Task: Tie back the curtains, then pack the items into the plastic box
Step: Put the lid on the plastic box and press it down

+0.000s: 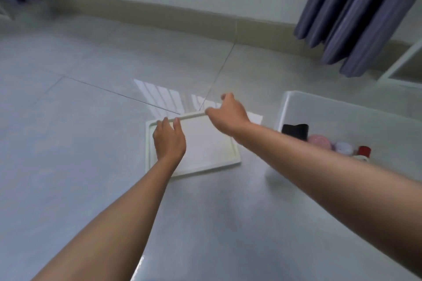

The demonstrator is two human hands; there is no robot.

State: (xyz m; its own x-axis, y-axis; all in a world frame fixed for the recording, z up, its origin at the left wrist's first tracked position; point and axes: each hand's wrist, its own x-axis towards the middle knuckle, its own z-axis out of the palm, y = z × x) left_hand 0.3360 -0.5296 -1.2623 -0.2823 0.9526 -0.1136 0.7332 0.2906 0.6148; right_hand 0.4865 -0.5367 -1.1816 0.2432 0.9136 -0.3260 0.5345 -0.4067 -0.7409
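Head view: white rectangular plastic lid [205, 143] just left of the clear plastic box [296, 107], your left hand [169, 141] flat on it, right hand [228, 114] pinching its far rim, so lift unevenly and it could slip.

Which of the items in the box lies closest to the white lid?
The black one, at the row's left end; the pink item and red-capped bottle sit farther from the lid.

Glossy grey tiled floor [91, 143], smooth white lid [205, 143] probably plastic, translucent plastic box [296, 102], blue-grey cloth curtains [356, 13]
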